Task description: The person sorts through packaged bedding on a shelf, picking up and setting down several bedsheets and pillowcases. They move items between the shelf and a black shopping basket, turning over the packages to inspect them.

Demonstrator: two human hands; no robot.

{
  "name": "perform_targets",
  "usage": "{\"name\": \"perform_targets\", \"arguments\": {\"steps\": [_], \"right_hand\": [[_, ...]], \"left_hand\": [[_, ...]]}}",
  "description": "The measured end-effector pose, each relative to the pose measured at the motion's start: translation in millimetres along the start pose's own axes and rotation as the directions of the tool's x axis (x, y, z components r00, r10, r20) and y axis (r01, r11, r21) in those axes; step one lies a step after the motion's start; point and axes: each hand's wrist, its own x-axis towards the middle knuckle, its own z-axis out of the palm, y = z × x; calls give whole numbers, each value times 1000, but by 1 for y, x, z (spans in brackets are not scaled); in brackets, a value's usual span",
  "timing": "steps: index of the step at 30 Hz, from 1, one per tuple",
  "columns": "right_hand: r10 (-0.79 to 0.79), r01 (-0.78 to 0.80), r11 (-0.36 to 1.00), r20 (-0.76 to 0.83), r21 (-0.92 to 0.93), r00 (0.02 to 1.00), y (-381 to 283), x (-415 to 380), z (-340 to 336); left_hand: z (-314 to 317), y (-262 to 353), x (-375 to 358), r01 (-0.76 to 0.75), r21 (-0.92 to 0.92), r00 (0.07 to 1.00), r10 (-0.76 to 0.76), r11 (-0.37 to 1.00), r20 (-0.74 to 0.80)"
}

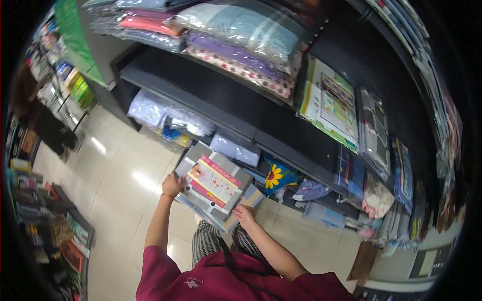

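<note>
A stack of flat packages (196, 161) is held at waist height in front of the shelves. The top package is grey, with a pink and white printed label (213, 180) across its middle. My left hand (172, 184) grips the stack's left edge, a thin red band round the wrist. At the lower right edge, my right hand (244, 214) is closed on the stack, beside a tan and blue piece (252, 196) that juts out from under the grey package. The undersides of the packages and some fingertips are hidden.
Dark shelving (191, 95) runs across the front. Plastic-wrapped textiles (241, 32) lie on its upper shelf, and a dark blue item with a yellow flower (273, 178) sits low down. Another person (42, 120) stands in the aisle at left. A goods rack (50, 226) borders the tiled floor.
</note>
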Motion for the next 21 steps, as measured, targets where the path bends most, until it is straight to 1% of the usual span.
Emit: {"name": "perform_targets", "arguments": {"steps": [2,3,5,6,8,9,12,13,14,15,16,17,18,19,20,21], "right_hand": [[4,-5,1000,-49,-27,999,-8,-12,13],[37,-39,999,-53,-31,998,-5,-7,13],[100,-103,993,-50,-53,994,1,12,9],[81,-84,994,-46,-75,996,1,14,10],[43,-47,990,-28,-133,999,-8,11,16],[-86,84,983,-2,-166,996,-23,-13,28],[-64,69,995,54,-78,996,-48,-35,24],[-43,52,998,262,-26,964,-63,-47,16],[-4,23,998,344,-52,939,-73,-53,8],[6,21,998,387,-66,922,-84,-61,0],[23,15,996,428,-86,904,-92,-68,-11],[-10,18,1000,398,-16,917,-99,-73,-25],[-46,28,998,368,53,929,-108,-75,-37],[-82,43,992,335,123,938,-116,-76,-45],[-120,59,972,262,228,958,-124,-77,-47],[-146,81,942,181,325,973,-135,-78,-49]], "left_hand": [[-5,4,2,-39,26,999,38,999,13],[-11,6,1,-57,41,998,57,998,15],[-16,11,0,-98,-6,993,98,995,-60],[-21,16,0,-113,-32,989,109,993,-103],[-42,37,-10,-219,-38,946,202,975,-254],[-54,47,-14,-268,-31,913,243,963,-327],[-74,72,-15,-350,-169,873,255,921,-417],[-83,83,-14,-394,-194,869,295,898,-398],[-87,92,-9,-456,-197,852,361,868,-380],[-89,104,-5,-508,-205,833,417,836,-363],[-95,124,-6,-497,-239,851,415,834,-321],[-101,148,-10,-474,-319,874,394,821,-284],[-99,165,-8,-566,-364,818,448,740,-362],[-102,190,-15,-602,-259,769,462,755,-442],[-101,206,-21,-605,-190,743,463,773,-483],[-98,220,-30,-598,-254,756,429,760,-495]]}}
